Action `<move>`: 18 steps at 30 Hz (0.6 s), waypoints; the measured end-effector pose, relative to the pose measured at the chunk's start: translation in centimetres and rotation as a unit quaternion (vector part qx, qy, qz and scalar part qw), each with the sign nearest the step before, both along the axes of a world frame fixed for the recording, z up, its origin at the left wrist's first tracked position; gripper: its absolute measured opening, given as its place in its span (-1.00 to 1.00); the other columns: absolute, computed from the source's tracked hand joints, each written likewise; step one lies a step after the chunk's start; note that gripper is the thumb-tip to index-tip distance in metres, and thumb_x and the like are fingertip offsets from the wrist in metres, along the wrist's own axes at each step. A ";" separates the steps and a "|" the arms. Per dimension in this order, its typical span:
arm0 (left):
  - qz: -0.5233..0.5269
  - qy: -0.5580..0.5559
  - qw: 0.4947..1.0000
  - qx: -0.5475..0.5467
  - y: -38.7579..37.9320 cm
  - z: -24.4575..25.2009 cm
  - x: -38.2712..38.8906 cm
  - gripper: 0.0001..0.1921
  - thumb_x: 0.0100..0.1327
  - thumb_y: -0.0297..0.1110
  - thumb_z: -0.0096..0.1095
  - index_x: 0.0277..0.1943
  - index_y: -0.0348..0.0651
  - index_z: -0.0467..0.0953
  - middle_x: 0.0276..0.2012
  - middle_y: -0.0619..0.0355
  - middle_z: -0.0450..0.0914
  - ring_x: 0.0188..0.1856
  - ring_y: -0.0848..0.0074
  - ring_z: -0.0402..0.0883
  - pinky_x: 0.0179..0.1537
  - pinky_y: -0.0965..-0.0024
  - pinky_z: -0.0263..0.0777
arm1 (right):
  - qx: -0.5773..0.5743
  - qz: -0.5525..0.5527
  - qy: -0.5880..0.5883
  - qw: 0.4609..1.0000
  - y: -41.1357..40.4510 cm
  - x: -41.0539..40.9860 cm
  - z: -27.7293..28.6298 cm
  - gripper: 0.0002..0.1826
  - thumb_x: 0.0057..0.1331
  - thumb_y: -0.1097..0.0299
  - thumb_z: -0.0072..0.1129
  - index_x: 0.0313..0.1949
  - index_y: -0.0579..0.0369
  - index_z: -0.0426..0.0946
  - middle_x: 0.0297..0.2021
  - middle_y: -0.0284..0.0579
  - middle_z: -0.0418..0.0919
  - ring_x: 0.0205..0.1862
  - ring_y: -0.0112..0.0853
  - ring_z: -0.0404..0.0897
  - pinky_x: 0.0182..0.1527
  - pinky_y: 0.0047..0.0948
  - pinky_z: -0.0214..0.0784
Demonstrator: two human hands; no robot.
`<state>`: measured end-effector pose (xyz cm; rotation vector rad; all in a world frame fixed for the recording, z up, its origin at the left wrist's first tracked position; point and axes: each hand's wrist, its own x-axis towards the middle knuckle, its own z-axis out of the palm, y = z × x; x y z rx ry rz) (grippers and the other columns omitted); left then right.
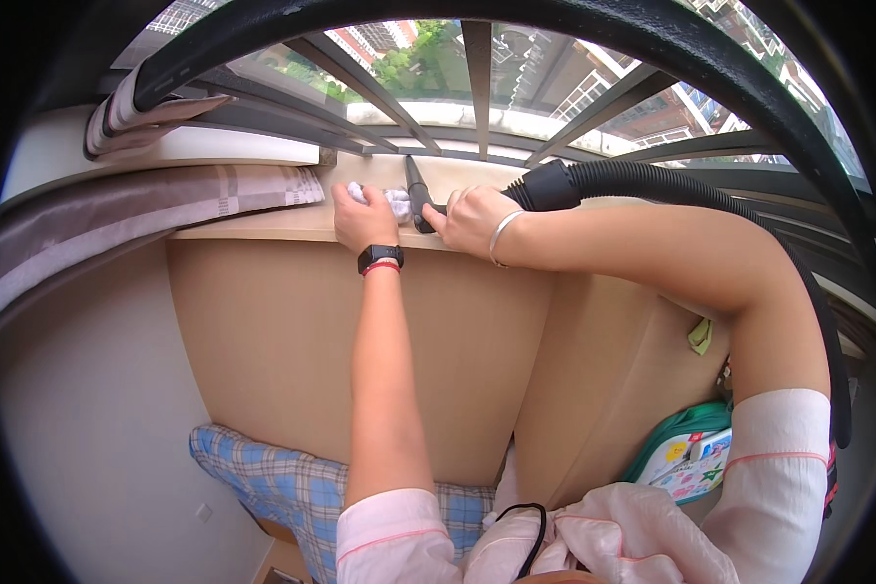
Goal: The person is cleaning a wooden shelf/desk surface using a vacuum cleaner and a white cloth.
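Note:
My left hand (365, 217) is closed around a crumpled whitish cloth (399, 206) over the wooden window sill (285, 220). Part of the cloth is hidden behind the fingers. Close beside it, my right hand (473, 219) grips the black handle end of a vacuum cleaner hose. A narrow black crevice nozzle (415, 182) points away from me, its tip by the foot of the window frame. From the right hand, the ribbed black vacuum hose (650, 179) runs right and curves down behind my right arm.
Dark window bars (477, 87) rise behind the sill, with a thick black curved bar (409, 13) nearer me. A folded curtain (168, 201) lies along the left. Below are a wooden panel (277, 328), a blue plaid cloth (277, 467) and a green-edged bag (682, 456).

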<state>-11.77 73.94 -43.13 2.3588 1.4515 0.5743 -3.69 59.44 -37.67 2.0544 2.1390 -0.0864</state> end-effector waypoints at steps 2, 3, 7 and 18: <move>0.004 0.004 1.000 -0.012 0.0 0.0 0.0 -0.83 0.07 -0.31 -0.03 -0.33 -0.21 0.29 -0.50 -0.09 0.52 -0.42 0.01 0.51 -0.40 0.03 0.32 | -0.026 -0.005 0.007 1.000 1.0 -0.3 0.7 -0.42 -0.01 0.36 0.07 0.07 0.18 0.31 -0.59 -0.05 0.47 -0.58 -0.31 0.53 -0.68 -0.37 0.32; 0.003 0.003 1.000 -0.015 -0.1 0.1 0.1 -0.83 0.07 -0.31 -0.03 -0.33 -0.21 0.29 -0.50 -0.09 0.52 -0.42 0.01 0.51 -0.40 0.03 0.32 | -0.038 -0.007 0.010 0.999 1.1 -0.4 0.8 -0.41 -0.02 0.35 0.09 0.07 0.19 0.30 -0.58 -0.03 0.48 -0.58 -0.29 0.53 -0.68 -0.35 0.33; 0.000 -0.007 1.000 -0.015 -0.2 0.3 0.3 -0.83 0.08 -0.30 -0.02 -0.34 -0.21 0.28 -0.49 -0.10 0.51 -0.42 0.00 0.51 -0.40 0.03 0.33 | -0.041 -0.077 0.076 0.993 1.3 -0.2 0.5 -0.47 0.02 0.43 0.08 0.04 0.19 0.28 -0.51 -0.05 0.53 -0.46 -0.25 0.58 -0.51 -0.38 0.41; -0.008 0.002 1.000 0.011 -0.2 0.1 0.0 -0.82 0.11 -0.30 -0.03 -0.31 -0.21 0.27 -0.47 -0.09 0.51 -0.40 0.01 0.51 -0.40 0.04 0.33 | -0.181 -0.265 0.169 0.932 -1.2 6.6 3.6 -0.69 0.09 0.53 -0.03 -0.13 0.12 0.26 -0.43 0.01 0.55 -0.30 -0.14 0.56 -0.30 -0.22 0.38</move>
